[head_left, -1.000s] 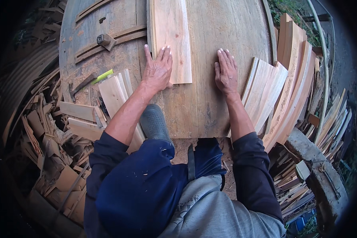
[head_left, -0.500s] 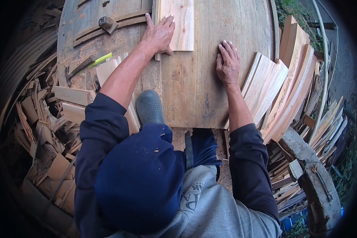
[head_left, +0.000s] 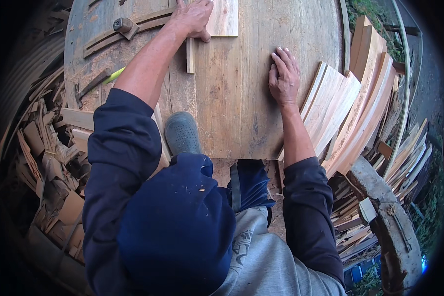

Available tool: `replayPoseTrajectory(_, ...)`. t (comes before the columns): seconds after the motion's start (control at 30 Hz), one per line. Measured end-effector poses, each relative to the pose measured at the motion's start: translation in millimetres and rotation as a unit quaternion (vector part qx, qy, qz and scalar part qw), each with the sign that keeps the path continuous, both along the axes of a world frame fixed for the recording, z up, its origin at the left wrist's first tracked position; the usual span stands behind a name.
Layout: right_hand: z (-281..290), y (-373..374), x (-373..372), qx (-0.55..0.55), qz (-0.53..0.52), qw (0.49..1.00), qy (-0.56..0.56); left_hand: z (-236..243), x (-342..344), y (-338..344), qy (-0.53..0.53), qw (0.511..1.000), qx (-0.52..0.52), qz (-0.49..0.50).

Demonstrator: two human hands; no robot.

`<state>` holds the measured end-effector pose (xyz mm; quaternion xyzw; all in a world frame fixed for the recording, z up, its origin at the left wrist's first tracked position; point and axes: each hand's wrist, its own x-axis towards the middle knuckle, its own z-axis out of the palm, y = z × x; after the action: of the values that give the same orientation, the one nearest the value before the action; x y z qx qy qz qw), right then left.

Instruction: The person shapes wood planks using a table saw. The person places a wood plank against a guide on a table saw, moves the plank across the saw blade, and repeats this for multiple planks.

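Here's the left hand [head_left: 193, 18], spread over the near left corner of the pale plank [head_left: 224, 20] lying on the wooden workbench [head_left: 222, 108]; whether it grips, I can't tell. Right hand [head_left: 284, 81] rests palm-down on the benchtop, fingers loosely extended.

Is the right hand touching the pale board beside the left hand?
Apart: the head view shows wooden tabletop between the right hand and the pale board.

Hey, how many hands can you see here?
2: the left hand at the left edge of the pale board, the right hand on the wooden tabletop.
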<state>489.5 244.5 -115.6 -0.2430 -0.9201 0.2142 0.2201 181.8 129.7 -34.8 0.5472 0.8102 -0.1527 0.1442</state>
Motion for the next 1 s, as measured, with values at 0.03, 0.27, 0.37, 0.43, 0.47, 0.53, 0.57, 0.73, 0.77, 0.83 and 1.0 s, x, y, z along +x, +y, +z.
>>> replayPoseTrajectory(0.03,0,0,2,-0.003,0.000,1.000,0.005,8,3,6,0.020,0.999,-0.037,0.016)
replayPoseTrajectory(0.27,1,2,4,-0.014,-0.001,1.000,0.007,9,-18,24,0.018,0.999,-0.021,0.023)
replayPoseTrajectory(0.37,1,2,3,-0.014,-0.004,1.000,0.003,12,-26,33,0.008,0.998,-0.047,0.030)
replayPoseTrajectory(0.43,2,1,2,-0.014,-0.001,1.000,0.003,12,-31,36,0.023,0.999,-0.037,0.021)
replayPoseTrajectory(0.47,2,1,2,-0.014,0.001,1.000,0.003,13,-33,37,0.024,0.999,-0.037,0.024)
replayPoseTrajectory(0.53,2,1,2,-0.015,0.003,1.000,0.001,14,-37,41,0.020,0.997,-0.062,0.032)
replayPoseTrajectory(0.57,2,2,3,-0.012,0.001,1.000,0.000,13,-38,44,0.018,0.997,-0.063,0.034)
replayPoseTrajectory(0.73,3,1,2,-0.011,0.001,1.000,-0.010,8,-54,51,0.018,0.998,-0.051,0.038)
replayPoseTrajectory(0.77,3,0,1,-0.010,0.003,1.000,-0.009,8,-58,52,0.017,0.998,-0.052,0.041)
replayPoseTrajectory(0.83,3,-1,0,-0.009,0.002,1.000,-0.011,10,-61,52,0.005,0.998,-0.043,0.037)
replayPoseTrajectory(1.0,8,1,2,-0.001,-0.006,1.000,-0.029,-3,-77,66,-0.014,1.000,-0.016,0.018)
